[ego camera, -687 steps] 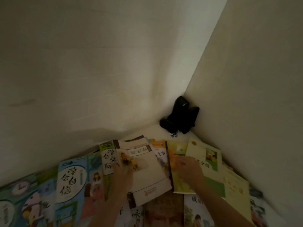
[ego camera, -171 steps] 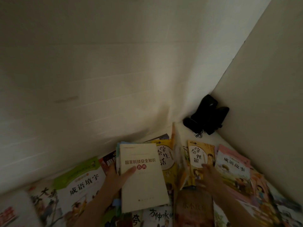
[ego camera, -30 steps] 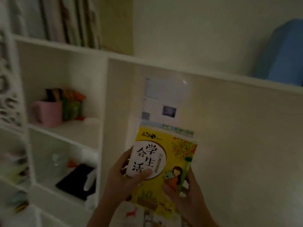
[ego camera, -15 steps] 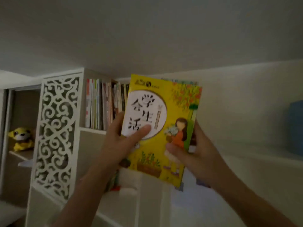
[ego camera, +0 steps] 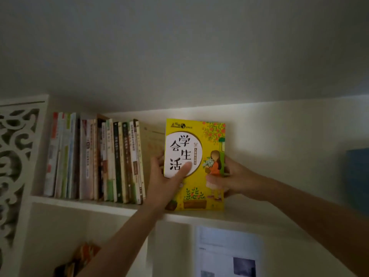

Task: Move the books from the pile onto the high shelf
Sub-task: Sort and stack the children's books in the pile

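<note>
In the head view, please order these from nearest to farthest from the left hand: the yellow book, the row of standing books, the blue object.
1. yellow book: held by the left hand.
2. row of standing books: just left of the hand.
3. blue object: far right edge.

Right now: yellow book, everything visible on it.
The yellow book is a glossy paperback with a white circle of black Chinese characters, a girl holding flowers and a planter drawn below. It stands upright, cover outward, at the high shelf, right of the shelved row. The left hand and right hand grip its sides.
</note>
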`<state>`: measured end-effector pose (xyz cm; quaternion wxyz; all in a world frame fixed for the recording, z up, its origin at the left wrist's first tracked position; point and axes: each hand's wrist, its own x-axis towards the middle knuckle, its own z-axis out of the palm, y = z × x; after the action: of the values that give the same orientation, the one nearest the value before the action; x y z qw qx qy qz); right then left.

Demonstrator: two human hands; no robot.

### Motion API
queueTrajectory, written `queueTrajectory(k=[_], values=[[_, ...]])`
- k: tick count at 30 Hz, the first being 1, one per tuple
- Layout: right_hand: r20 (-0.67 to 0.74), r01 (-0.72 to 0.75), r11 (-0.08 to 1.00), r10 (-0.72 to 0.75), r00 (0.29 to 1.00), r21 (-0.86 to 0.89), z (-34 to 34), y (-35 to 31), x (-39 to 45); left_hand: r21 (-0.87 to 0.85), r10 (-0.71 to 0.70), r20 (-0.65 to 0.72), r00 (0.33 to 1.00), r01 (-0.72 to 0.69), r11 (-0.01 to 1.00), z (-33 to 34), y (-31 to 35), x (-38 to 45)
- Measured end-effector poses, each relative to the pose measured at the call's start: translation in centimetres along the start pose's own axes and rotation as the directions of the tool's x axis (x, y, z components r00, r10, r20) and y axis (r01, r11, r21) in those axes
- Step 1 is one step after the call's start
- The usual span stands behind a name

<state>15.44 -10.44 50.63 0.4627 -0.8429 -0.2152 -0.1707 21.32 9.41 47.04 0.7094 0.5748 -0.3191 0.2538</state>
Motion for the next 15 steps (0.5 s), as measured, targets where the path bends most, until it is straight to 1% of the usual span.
queueTrajectory(k=[2, 4, 6, 8, 10, 11, 12, 13, 14, 15], values=[[0.122, -0.069, 0.998, 0.068, 0.990, 0.009, 0.1, 0.9, 0.5, 0.011, -0.052, 0.033, 0.998, 0.051, 0.999, -0.5, -1.4, 0.7], [0.146, -0.098, 0.995, 0.093, 0.985, 0.027, -0.1, 1.7, 1.5, 0.084, -0.089, 0.081, 0.993, 0.082, 0.993, -1.5, -2.3, 1.4], [0.169, -0.115, 0.992, 0.106, 0.980, 0.047, -0.5, 2.2, 2.5, 0.131, -0.126, 0.197, 0.972, 0.102, 0.986, -2.9, -2.5, 1.8], [0.234, -0.133, 0.989, 0.114, 0.966, 0.066, -0.9, 2.7, 3.5, 0.182, -0.138, 0.329, 0.934, 0.080, 0.980, -4.7, -2.3, 1.7], [0.308, -0.146, 0.985, 0.112, 0.945, 0.090, -1.1, 3.1, 4.6, 0.300, -0.104, 0.406, 0.908, -0.025, 0.954, -5.9, -1.6, 1.7], [0.338, -0.152, 0.983, 0.108, 0.935, 0.105, -1.1, 3.3, 5.3, 0.378, -0.081, 0.420, 0.904, -0.093, 0.921, -6.2, -1.1, 1.5], [0.368, -0.151, 0.981, 0.097, 0.925, 0.120, -0.9, 3.3, 6.0, 0.473, -0.064, 0.409, 0.910, -0.152, 0.868, -6.2, -0.5, 1.2], [0.400, -0.145, 0.980, 0.080, 0.913, 0.133, -0.6, 3.4, 6.6, 0.587, -0.034, 0.367, 0.930, -0.203, 0.784, -6.2, -0.2, 1.0], [0.425, -0.141, 0.980, 0.068, 0.903, 0.141, -0.4, 3.4, 7.4, 0.696, 0.027, 0.304, 0.952, -0.241, 0.677, -6.0, 0.2, 0.6], [0.439, -0.140, 0.980, 0.064, 0.896, 0.143, -0.1, 3.5, 8.2, 0.768, 0.115, 0.250, 0.961, -0.269, 0.582, -6.0, 0.4, 0.3]])
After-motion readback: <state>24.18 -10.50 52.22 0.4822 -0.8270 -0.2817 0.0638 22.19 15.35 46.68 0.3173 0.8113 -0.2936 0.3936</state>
